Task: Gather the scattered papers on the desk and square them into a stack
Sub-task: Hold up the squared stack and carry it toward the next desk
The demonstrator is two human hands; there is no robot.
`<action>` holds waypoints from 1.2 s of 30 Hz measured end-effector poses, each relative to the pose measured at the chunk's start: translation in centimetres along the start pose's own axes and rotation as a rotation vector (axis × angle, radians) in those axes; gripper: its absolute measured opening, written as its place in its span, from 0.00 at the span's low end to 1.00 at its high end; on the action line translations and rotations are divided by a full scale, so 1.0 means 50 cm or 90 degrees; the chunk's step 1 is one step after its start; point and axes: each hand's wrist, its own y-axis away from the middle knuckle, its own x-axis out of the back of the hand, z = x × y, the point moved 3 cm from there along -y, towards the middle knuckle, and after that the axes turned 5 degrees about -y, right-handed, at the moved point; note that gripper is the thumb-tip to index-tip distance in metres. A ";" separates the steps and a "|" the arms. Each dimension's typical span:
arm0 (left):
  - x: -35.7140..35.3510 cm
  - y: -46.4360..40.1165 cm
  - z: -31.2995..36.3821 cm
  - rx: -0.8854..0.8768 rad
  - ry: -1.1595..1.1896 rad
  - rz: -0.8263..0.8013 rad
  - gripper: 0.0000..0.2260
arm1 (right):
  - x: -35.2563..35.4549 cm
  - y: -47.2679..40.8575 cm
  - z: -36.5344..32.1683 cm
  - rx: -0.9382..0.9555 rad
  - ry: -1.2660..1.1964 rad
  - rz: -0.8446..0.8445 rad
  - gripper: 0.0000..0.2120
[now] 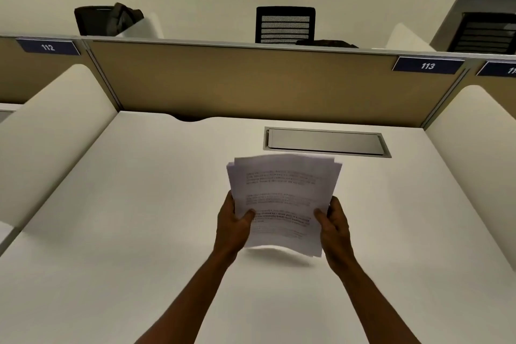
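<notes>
A bundle of printed white papers (283,193) is held up above the white desk (125,232), tilted toward me, its sheets fanned slightly so the top edges do not line up. My left hand (233,225) grips the bundle's lower left side, thumb on the front. My right hand (333,227) grips its lower right side the same way. The lower edge hangs just above the desk and casts a shadow there. No other loose sheet shows on the desk.
A grey metal cable hatch (325,142) is set in the desk behind the papers. A tan partition (251,81) labelled 113 closes the back, with curved white dividers (50,131) on both sides. Black chairs stand beyond the partition.
</notes>
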 end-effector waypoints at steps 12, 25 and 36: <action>-0.054 0.020 -0.045 0.002 0.013 0.048 0.29 | -0.039 0.020 0.061 -0.011 0.009 0.101 0.22; -0.052 0.056 -0.034 -0.087 -0.110 0.156 0.38 | -0.061 0.062 0.078 0.045 0.045 0.104 0.15; -0.063 0.041 -0.055 -0.019 -0.158 0.122 0.43 | -0.064 0.054 0.116 0.049 0.114 0.148 0.11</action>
